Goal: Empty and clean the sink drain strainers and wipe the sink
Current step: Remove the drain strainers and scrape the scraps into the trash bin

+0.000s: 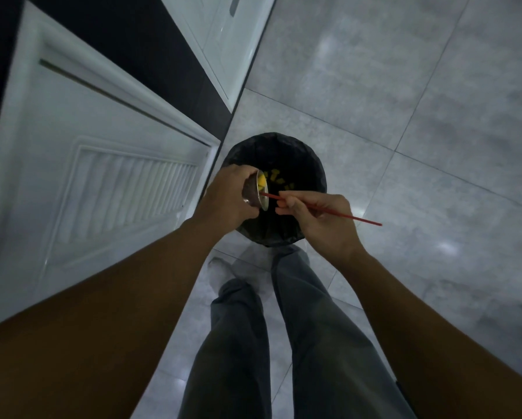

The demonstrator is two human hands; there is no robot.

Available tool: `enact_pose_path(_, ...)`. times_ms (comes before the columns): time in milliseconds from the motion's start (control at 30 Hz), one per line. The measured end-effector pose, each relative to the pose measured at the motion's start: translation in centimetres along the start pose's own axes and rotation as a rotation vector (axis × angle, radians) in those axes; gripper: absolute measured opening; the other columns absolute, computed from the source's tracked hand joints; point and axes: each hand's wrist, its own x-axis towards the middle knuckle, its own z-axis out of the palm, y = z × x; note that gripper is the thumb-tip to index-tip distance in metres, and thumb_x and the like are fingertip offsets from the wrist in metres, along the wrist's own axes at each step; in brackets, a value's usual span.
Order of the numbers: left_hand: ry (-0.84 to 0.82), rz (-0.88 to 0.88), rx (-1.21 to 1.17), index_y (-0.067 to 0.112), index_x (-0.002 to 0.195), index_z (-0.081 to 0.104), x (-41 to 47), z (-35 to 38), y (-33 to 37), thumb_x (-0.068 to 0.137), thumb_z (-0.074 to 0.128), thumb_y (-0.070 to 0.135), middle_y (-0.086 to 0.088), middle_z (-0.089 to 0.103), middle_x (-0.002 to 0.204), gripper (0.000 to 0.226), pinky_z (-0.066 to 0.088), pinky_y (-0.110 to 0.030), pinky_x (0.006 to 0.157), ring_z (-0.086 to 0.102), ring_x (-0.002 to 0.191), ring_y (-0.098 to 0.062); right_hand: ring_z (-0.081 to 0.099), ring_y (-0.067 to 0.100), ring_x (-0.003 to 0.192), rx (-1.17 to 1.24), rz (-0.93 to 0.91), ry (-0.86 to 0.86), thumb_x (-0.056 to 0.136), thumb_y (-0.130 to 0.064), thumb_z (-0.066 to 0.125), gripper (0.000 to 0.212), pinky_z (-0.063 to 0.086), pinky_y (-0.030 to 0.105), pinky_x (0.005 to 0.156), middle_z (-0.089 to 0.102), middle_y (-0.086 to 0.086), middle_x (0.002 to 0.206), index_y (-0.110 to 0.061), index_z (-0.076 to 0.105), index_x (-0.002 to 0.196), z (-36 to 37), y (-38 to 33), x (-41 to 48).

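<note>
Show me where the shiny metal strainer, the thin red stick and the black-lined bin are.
Shiny metal strainer cup (255, 193), head view: its outer wall.
Thin red stick (365, 219), head view: the free end of the shaft.
Round bin with black liner (314, 164), head view: its far right rim.

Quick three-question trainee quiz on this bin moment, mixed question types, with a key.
1. True or false: the strainer is tipped on its side over the bin.
2. Which hand holds the red stick? A) left B) right
3. What colour are the scraps lying in the bin?

Key: 1 true. 2 B: the right hand pinches it, its tip reaching into the strainer, which the left hand grips. 3 yellow.
</note>
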Motion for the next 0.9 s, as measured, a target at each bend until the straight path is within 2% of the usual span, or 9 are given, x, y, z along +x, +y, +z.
enact_pose_path(100,-0.004,-0.005,0.006,0.017,0.138,0.053,-0.1,0.0,0.1,0.069,0.09,0.02,-0.008,0.057,0.133,0.078,0.05,-0.042,0.104,0.053,0.124,-0.025,0.077,0.013,0.093,-0.044,-0.006,0.025,0.097,-0.005,0.064,0.017,0.061,0.039,0.091,0.079,0.009,0.101,-0.004,0.075,0.111,0.5,0.2,0.4)
enact_pose_path(200,0.01,-0.014,0.004,0.016,0.137,0.055,-0.2,-0.2,-0.1,0.069,0.09,0.018,-0.01,0.057,0.13,0.077,0.048,-0.036,0.101,0.053,0.122,-0.026,0.076,0.008,0.091,-0.031,0.05,0.05,0.098,-0.007,0.064,0.018,0.061,0.036,0.091,0.079,0.005,0.099,-0.005,0.075,0.112,0.0,0.5,0.2)
enact_pose_path(333,0.024,-0.029,0.008,0.012,0.136,0.057,-0.4,-0.4,-0.3,0.068,0.089,0.013,-0.014,0.058,0.128,0.076,0.048,-0.041,0.1,0.053,0.121,-0.029,0.077,0.011,0.093,-0.037,0.063,0.076,0.098,-0.009,0.063,0.019,0.06,0.039,0.094,0.079,0.006,0.098,-0.006,0.075,0.113,-0.9,0.8,-0.5)
enact_pose_path(400,0.03,-0.029,0.008,0.012,0.134,0.057,-0.4,-0.2,-0.4,0.068,0.089,0.013,-0.014,0.059,0.127,0.073,0.047,-0.036,0.096,0.053,0.119,-0.029,0.077,0.013,0.094,-0.012,0.05,0.07,0.098,-0.008,0.063,0.02,0.06,0.039,0.095,0.079,0.008,0.099,-0.004,0.075,0.114,-1.1,0.9,-0.6)
enact_pose_path(500,0.03,-0.023,-0.004,0.014,0.134,0.057,-0.5,0.3,-0.4,0.068,0.088,0.013,-0.012,0.059,0.128,0.073,0.044,-0.03,0.092,0.053,0.12,-0.027,0.077,0.009,0.092,-0.008,0.027,0.025,0.097,-0.008,0.064,0.019,0.06,0.03,0.091,0.079,0.005,0.098,-0.005,0.075,0.113,-0.6,0.8,-0.6)
enact_pose_path(567,0.017,-0.009,-0.015,0.015,0.136,0.055,-0.5,0.6,-0.3,0.068,0.089,0.015,-0.01,0.058,0.13,0.076,0.049,-0.034,0.097,0.054,0.122,-0.026,0.076,0.006,0.089,-0.024,-0.001,-0.004,0.097,-0.006,0.065,0.017,0.061,0.025,0.087,0.078,0.002,0.097,-0.007,0.076,0.11,0.1,0.9,-0.3)
enact_pose_path(667,0.017,-0.006,-0.025,0.018,0.135,0.054,-0.6,0.7,-0.3,0.067,0.089,0.017,-0.007,0.058,0.132,0.077,0.053,-0.039,0.098,0.055,0.121,-0.023,0.077,0.007,0.087,-0.04,0.014,0.009,0.097,-0.006,0.064,0.016,0.063,0.031,0.086,0.078,0.002,0.095,-0.011,0.076,0.107,0.7,1.0,-0.2)
enact_pose_path(800,0.039,-0.022,-0.09,0.021,0.125,0.053,-1.4,0.2,-0.7,0.061,0.091,0.016,0.003,0.059,0.118,0.075,0.05,-0.023,0.079,0.059,0.107,-0.017,0.077,0.009,0.086,-0.015,0.053,0.11,0.098,-0.009,0.064,0.016,0.063,0.037,0.086,0.08,0.0,0.091,-0.011,0.077,0.106,-0.3,0.7,-1.2)
enact_pose_path(900,0.075,-0.042,-0.166,0.024,0.12,0.05,-2.5,-0.7,-0.3,0.055,0.094,0.019,0.01,0.056,0.108,0.078,0.043,-0.016,0.068,0.058,0.099,-0.014,0.078,0.013,0.084,0.027,0.018,0.183,0.098,-0.008,0.063,0.017,0.063,0.035,0.084,0.08,-0.001,0.089,-0.009,0.078,0.105,-1.6,-0.9,-2.2)
